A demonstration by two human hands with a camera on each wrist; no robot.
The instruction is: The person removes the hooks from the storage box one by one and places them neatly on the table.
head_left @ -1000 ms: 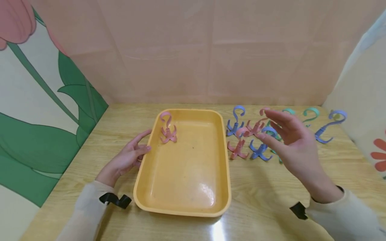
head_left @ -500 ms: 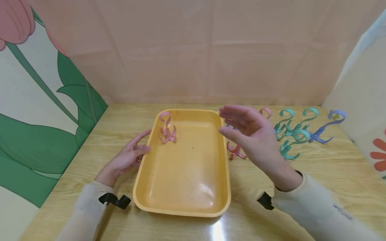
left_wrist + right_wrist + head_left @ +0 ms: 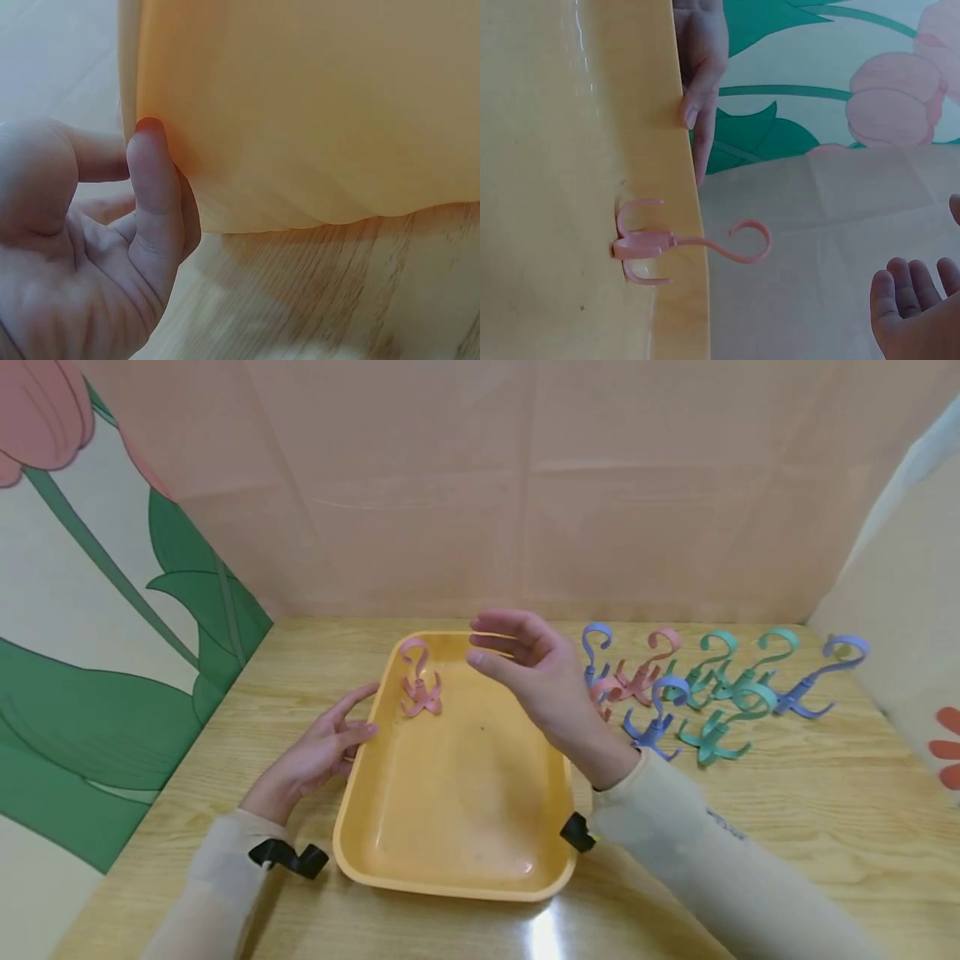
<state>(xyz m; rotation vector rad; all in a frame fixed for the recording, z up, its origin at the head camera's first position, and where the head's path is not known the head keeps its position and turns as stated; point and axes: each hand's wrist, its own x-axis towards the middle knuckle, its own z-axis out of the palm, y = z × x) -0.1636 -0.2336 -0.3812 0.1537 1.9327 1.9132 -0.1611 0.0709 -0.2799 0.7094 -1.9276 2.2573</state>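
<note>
A yellow tray [image 3: 450,802] lies on the wooden table, with one pink four-pronged hanging hook [image 3: 422,695] standing in its far left corner. My left hand [image 3: 318,756] pinches the tray's left rim, thumb over the edge and fingers against the outer wall, as the left wrist view also shows. Above the tray's far right part hovers my right hand [image 3: 536,672], fingers loosely bent, holding nothing. In the right wrist view the pink hook's curved top rises past the rim, and my right fingers [image 3: 905,289] are apart from it.
Right of the tray stand several more hooks: blue ones [image 3: 654,731], green ones [image 3: 712,739] and pink ones [image 3: 639,681]. A pink-beige sheet [image 3: 390,493] hangs behind the table. On the left is a wall panel [image 3: 176,610] with flower pictures.
My right hand has moved left from above the group of hooks to over the tray, uncovering those hooks. The left hand, the tray and the pink hook inside have stayed put.
</note>
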